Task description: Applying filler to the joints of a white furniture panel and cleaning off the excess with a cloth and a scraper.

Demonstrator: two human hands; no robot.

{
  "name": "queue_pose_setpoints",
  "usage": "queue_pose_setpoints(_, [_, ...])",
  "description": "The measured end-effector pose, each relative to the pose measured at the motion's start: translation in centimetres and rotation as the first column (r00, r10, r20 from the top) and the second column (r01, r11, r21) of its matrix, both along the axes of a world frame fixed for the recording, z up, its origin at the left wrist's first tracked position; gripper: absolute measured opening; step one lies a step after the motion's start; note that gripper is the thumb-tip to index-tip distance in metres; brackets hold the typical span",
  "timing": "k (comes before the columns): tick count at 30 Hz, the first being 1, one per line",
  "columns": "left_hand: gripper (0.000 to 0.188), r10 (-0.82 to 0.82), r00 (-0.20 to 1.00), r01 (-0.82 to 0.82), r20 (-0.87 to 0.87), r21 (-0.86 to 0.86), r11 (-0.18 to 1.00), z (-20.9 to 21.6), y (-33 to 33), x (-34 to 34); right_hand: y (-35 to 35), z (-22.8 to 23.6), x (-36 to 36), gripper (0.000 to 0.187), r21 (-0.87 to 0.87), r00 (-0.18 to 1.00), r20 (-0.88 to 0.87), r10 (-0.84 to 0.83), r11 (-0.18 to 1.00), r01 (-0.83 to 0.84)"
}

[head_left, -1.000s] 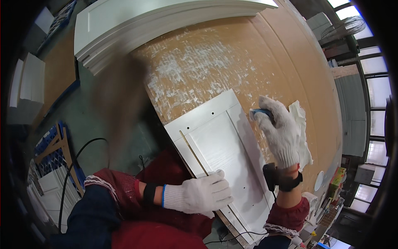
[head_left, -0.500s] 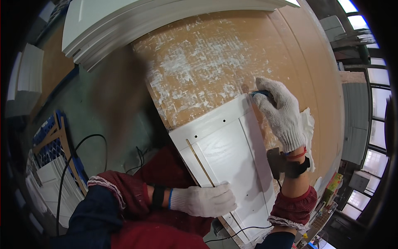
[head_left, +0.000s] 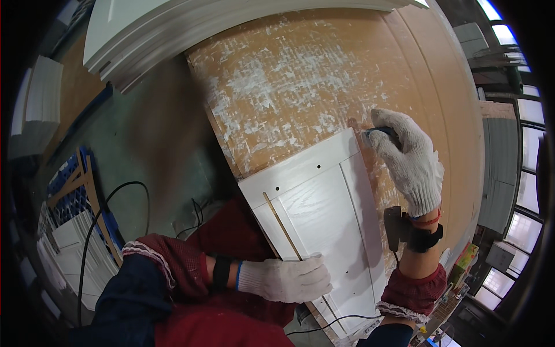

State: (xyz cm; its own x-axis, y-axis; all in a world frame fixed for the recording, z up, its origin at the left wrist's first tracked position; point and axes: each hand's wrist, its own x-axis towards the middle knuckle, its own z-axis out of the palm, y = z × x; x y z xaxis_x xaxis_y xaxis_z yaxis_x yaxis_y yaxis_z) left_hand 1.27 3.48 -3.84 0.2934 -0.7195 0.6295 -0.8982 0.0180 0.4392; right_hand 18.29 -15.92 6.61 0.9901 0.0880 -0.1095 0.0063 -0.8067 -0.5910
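Note:
A white cabinet door panel [head_left: 315, 199] with a recessed middle lies tilted on the worktable's near part. Two dark holes show near its far end, and a narrow brown groove runs along its left side. My left hand [head_left: 292, 279], in a white knitted glove, lies flat across the panel's left side, over the groove. In a like glove, my right hand [head_left: 407, 156] is closed on a small blue object [head_left: 388, 134], just beyond the panel's far right corner. The glove hides most of that object, so its kind cannot be made out.
The brown worktable [head_left: 404, 75] is streaked with white paint. White panels [head_left: 173, 34] are stacked at its far left edge. A black cable [head_left: 87, 254] hangs at the left, near more white panels [head_left: 84, 248] on the floor. A dark blur [head_left: 170, 115] covers part of the left.
My right hand, with the blue object, has moved slightly right, away from the panel's corner. My left hand keeps its place on the panel.

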Motion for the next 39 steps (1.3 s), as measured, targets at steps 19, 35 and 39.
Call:
queue_pose_setpoints(19, [0.033,-0.009,1.0,0.008,0.029,0.041,0.999,0.4,0.1,0.3,1.2,-0.9,1.5,0.025,-0.011,0.992,0.067,0.106,0.994,-0.106])
queue_pose_setpoints(35, [0.033,-0.015,0.999,0.015,0.035,0.008,1.0,0.0,0.3,0.2,3.7,-0.5,3.8,0.015,-0.299,0.959,0.011,0.282,0.916,-0.266])
queue_pose_setpoints(39, [0.034,-0.025,1.0,0.025,0.016,-0.003,1.0,-0.1,0.1,0.0,2.9,-0.2,3.8,0.018,-0.47,0.954,0.082,0.29,0.855,-0.22])
